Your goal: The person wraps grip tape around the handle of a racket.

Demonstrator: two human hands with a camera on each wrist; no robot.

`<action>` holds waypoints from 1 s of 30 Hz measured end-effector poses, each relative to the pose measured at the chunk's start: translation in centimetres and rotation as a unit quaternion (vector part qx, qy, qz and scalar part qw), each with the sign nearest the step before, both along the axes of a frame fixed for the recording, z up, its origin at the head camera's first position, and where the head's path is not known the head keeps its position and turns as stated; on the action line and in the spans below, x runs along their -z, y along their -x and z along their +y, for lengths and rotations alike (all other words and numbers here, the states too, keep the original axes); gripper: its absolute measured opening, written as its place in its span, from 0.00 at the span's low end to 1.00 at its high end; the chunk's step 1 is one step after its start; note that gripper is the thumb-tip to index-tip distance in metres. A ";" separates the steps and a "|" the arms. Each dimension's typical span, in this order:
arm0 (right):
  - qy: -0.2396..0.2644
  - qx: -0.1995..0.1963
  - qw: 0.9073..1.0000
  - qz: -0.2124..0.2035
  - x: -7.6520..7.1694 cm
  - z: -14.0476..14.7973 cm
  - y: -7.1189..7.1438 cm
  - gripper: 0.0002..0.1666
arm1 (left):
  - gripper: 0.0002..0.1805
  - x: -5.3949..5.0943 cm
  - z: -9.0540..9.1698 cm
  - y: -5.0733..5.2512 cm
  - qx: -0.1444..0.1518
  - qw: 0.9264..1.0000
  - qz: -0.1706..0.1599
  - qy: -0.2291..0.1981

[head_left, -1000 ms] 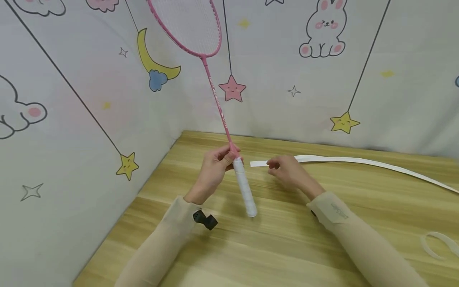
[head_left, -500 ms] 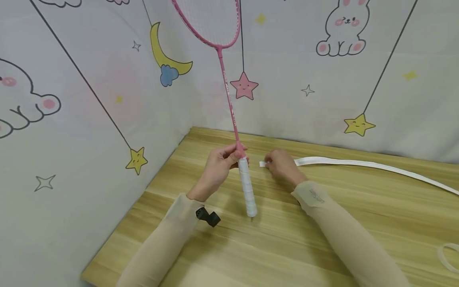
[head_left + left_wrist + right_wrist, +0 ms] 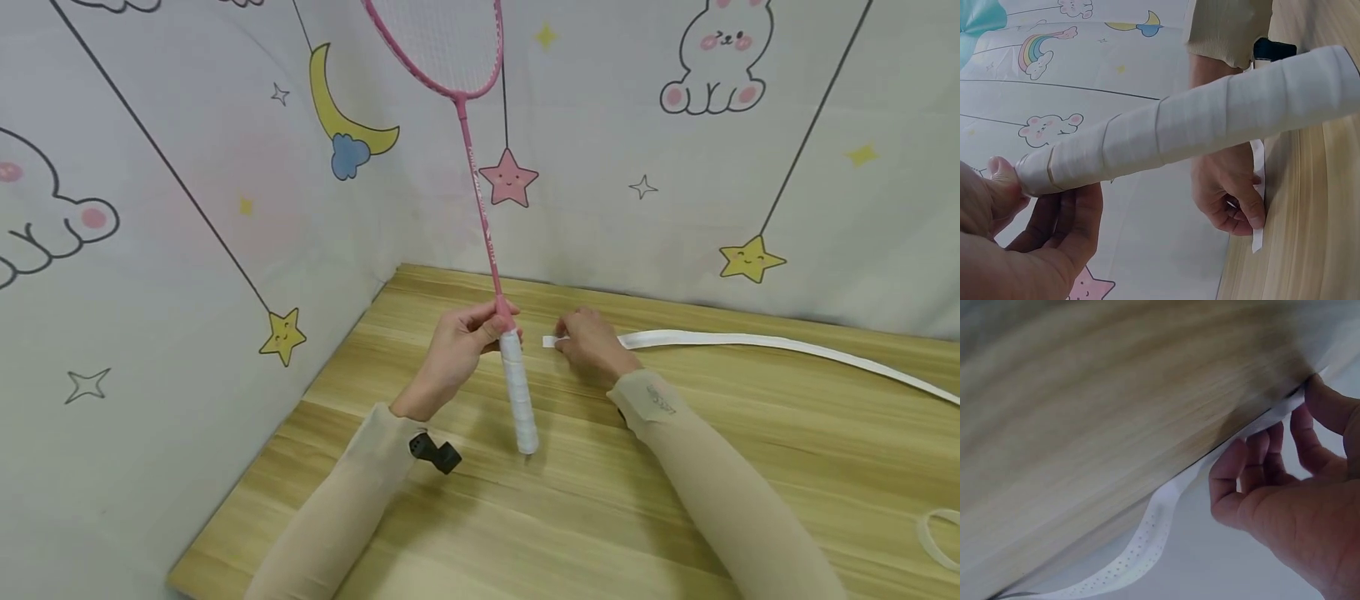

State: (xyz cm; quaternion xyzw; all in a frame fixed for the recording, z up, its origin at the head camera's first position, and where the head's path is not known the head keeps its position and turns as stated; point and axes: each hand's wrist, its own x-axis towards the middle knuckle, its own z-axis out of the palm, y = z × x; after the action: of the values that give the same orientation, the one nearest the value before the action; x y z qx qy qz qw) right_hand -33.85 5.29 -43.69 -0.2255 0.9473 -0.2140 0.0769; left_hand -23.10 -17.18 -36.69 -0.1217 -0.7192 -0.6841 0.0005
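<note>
A pink racket (image 3: 480, 200) is held upright, slightly tilted, by my left hand (image 3: 457, 346), with thumb and fingers around the cone just above its white wrapped handle (image 3: 519, 392). In the left wrist view the wrapped handle (image 3: 1191, 122) runs across in front of my right hand (image 3: 1229, 187). On the table, my right hand (image 3: 591, 342) pinches a long white strip (image 3: 720, 338) near its left end. The right wrist view shows small holes along the strip (image 3: 1141, 550) and the curled fingers of my right hand (image 3: 1297, 487) at it.
A pale ring of tape (image 3: 933, 542) lies at the right edge of the wooden table (image 3: 570, 517). Behind and to the left hang white cloths (image 3: 600, 225) printed with stars, a moon and a rabbit. The strip runs off to the right.
My right hand has moved a little left along the strip and its fingers have closed on it near the end. The left hand keeps its hold on the racket. The head view has shifted slightly.
</note>
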 end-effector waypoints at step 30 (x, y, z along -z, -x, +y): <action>0.200 -0.084 0.976 0.030 -9.1 7.6 -10.4 0.13 | 0.15 -0.5 5.6 0.8 0.058 0.998 0.004 0.020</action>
State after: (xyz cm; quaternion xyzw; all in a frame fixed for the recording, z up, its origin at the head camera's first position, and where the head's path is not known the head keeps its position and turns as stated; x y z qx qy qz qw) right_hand -23.46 12.85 -34.63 -0.3214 0.8648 -0.3852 0.0192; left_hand -23.93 -11.56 -36.18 -0.1653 -0.7247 -0.6678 -0.0387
